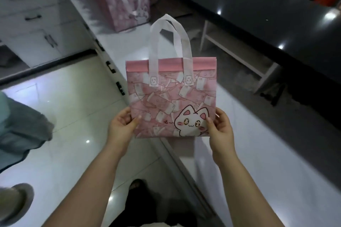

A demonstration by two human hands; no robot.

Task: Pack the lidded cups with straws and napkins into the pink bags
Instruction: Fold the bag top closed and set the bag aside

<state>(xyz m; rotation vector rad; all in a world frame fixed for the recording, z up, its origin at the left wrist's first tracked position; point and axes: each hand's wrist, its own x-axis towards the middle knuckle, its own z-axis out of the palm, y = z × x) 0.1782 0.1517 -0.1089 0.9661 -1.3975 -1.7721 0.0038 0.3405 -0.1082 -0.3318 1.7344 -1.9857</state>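
A flat, rectangular pink bag (pixel 166 97) of matte fabric, with looped white handles and a cat print, is held over the glossy white bench (pixel 276 153). The left hand (pixel 122 122) and right hand (pixel 220 125) each pinch a near bottom corner between thumb and fingers. Other pink bags (pixel 127 0) stand at the far end.

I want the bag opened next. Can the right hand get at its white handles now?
Probably yes, once it lets go: the right hand pinches the bag at its lower edge, and the handles stand free above it, with nothing covering them.

Shop workroom: white counter (pixel 118 42), drawer cabinet (pixel 31 18), glossy black table (pixel 258 9), pink bags (pixel 125 0)
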